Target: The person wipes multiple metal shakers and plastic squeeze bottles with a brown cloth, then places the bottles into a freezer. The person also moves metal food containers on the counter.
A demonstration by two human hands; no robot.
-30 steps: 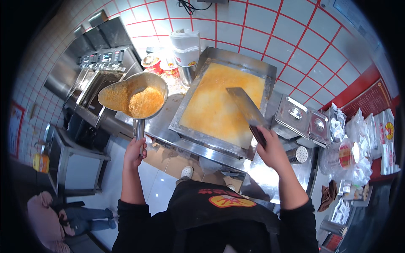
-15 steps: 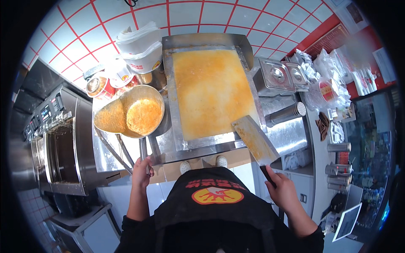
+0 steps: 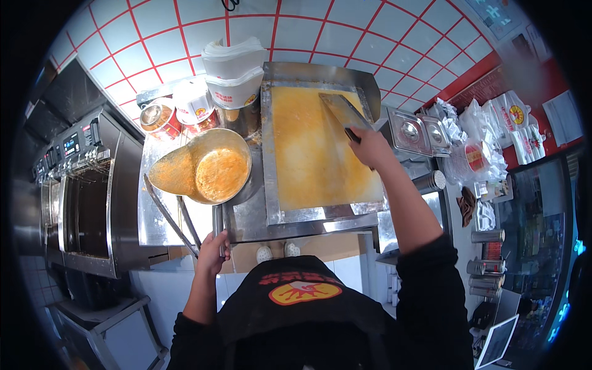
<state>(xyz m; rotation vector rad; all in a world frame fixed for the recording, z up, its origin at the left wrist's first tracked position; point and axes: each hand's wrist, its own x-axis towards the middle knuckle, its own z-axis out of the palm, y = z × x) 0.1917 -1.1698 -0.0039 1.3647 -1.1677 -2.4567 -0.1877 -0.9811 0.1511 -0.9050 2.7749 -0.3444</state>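
Observation:
My left hand grips the upright handle of a round metal scoop. Coarse orange seasoning lies in its bowl and coats its lip; I cannot tell whether the scoop touches the counter. My right hand reaches over the board and is closed round the dark handle of a broad-bladed cleaver. The blade is low over the far part of a pale cutting board, which is stained orange and framed by a metal tray with a raised back.
Metal tongs lie left of the scoop. Behind it stand stacked paper bags and red-labelled tubs. Lidded steel pans and a steel shaker flank the board's right side. Fryers are far left.
My right hand has carried the cleaver from the board's near right corner up to its far part. The left hand still holds the scoop; the whole view has shifted slightly.

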